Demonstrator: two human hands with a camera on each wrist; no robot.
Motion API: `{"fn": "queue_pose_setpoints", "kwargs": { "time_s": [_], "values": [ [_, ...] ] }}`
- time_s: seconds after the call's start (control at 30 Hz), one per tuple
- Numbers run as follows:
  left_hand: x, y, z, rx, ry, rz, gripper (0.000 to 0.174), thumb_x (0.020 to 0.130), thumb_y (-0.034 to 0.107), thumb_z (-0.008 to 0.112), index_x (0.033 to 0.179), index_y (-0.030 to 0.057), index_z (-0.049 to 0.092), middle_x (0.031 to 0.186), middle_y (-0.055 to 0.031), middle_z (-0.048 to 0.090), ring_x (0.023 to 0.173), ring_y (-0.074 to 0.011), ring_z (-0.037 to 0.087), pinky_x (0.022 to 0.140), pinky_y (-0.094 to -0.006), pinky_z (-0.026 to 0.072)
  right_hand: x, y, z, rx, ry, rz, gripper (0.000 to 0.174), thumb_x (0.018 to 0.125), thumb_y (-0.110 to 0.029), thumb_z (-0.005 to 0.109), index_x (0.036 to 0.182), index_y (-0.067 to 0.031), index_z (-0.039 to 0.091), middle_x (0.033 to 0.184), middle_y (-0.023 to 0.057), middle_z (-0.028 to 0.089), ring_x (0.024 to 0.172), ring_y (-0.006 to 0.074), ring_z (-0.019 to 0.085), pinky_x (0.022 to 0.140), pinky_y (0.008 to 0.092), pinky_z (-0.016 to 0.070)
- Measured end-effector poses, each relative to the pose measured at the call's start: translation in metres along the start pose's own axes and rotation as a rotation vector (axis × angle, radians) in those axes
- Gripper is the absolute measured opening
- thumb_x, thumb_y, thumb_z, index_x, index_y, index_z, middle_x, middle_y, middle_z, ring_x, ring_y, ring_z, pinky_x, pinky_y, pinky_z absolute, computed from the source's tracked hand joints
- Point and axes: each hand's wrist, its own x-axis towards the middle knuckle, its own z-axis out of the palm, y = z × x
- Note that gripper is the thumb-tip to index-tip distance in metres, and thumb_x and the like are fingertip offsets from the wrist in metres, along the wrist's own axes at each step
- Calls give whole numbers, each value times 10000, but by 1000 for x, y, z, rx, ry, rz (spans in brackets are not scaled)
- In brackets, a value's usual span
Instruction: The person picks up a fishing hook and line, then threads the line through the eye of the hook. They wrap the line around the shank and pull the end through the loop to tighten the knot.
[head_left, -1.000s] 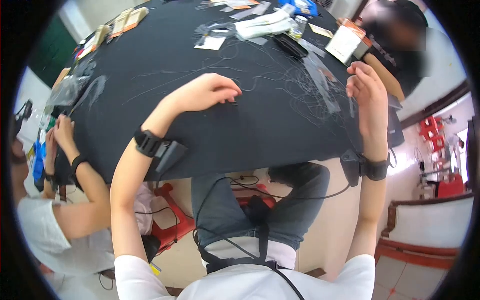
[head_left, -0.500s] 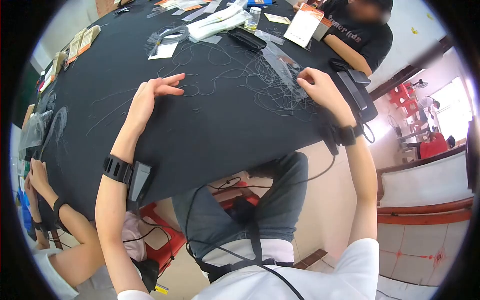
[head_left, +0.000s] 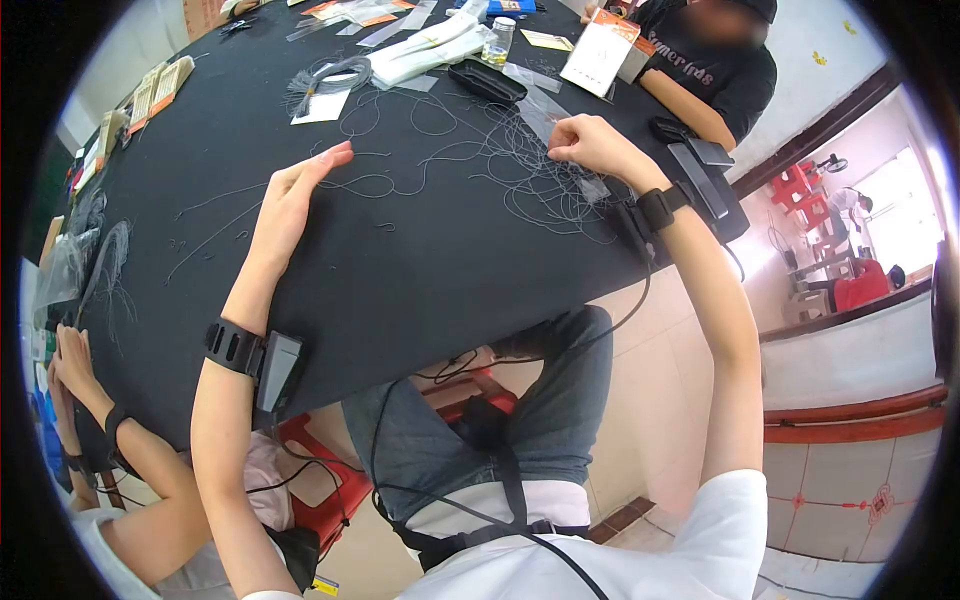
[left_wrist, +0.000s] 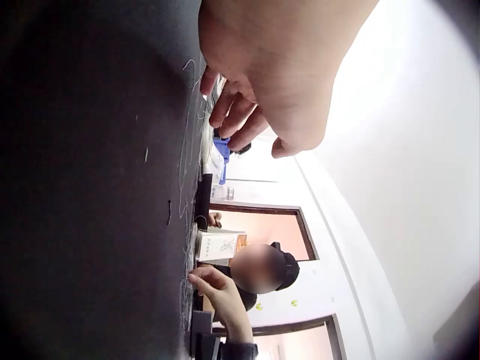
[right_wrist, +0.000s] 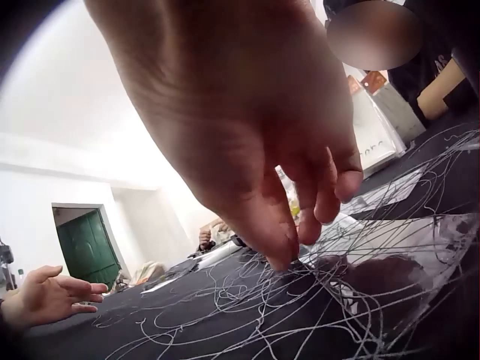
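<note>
Thin grey string lies in a loose tangle [head_left: 530, 190] on the black table, with long strands trailing left. My right hand [head_left: 595, 145] is over the tangle's upper right part. Its thumb and forefinger pinch a strand of the string [right_wrist: 259, 322], as the right wrist view shows; the other fingers hang half curled. My left hand [head_left: 288, 205] is held over the table left of the tangle, fingers extended and holding nothing. Short bent pieces of string [head_left: 385, 226] lie near it. In the left wrist view, the left fingers [left_wrist: 238, 116] are spread slightly apart.
Behind the tangle lie a coiled grey bundle [head_left: 335, 80], white plastic packaging [head_left: 430, 55], a small jar [head_left: 498, 40] and a black case [head_left: 487, 80]. A person [head_left: 700, 80] sits at the far right beside a white box [head_left: 598, 52]. Another person's hands [head_left: 75, 355] are at the left.
My right hand has come down and left from the table's right side to the tangle, its fingers closing on a strand. The left hand has straightened its fingers. The head view has turned right.
</note>
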Motion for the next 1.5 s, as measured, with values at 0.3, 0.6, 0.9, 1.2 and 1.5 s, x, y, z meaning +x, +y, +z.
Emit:
{"fn": "queue_pose_setpoints", "kwargs": {
  "time_s": [0.3,0.6,0.9,1.2,1.5],
  "values": [
    [-2,0,3,-24,-54,-42,476,844,391,502,1181,58,543,1170,-124,557,1130,-214,488,988,-345,309,6,2,-5,-45,-158,21,198,776,-184,604,819,10,594,704,87,596,652,158,545,606,286,434],
    [-2,3,4,0,-23,-43,454,834,360,524,1169,55,552,1159,-136,561,1114,-227,503,980,-340,326,-5,-4,-51,88,-1,-15,214,848,-216,544,840,-3,570,725,6,529,676,85,462,620,226,387],
    [-1,0,3,-92,-7,-20,386,837,235,561,1140,-4,556,1067,-125,607,1014,-162,541,910,-271,378,-1,-10,-122,358,446,-253,272,915,-245,466,1015,-10,559,1008,51,602,953,113,539,858,245,396],
    [-4,10,6,-116,-23,76,452,839,356,515,1190,72,528,1199,-112,534,1067,-211,525,878,-323,405,-16,-117,-115,613,447,-205,148,898,-153,477,903,-7,504,781,38,554,684,107,544,643,228,461],
    [-10,26,5,-343,-240,104,551,837,444,458,1240,69,474,1247,-122,490,1073,-221,509,857,-340,405,1,-173,-69,691,21,-281,144,906,-136,468,926,6,472,777,51,530,677,111,538,622,231,462]
  ]
}}
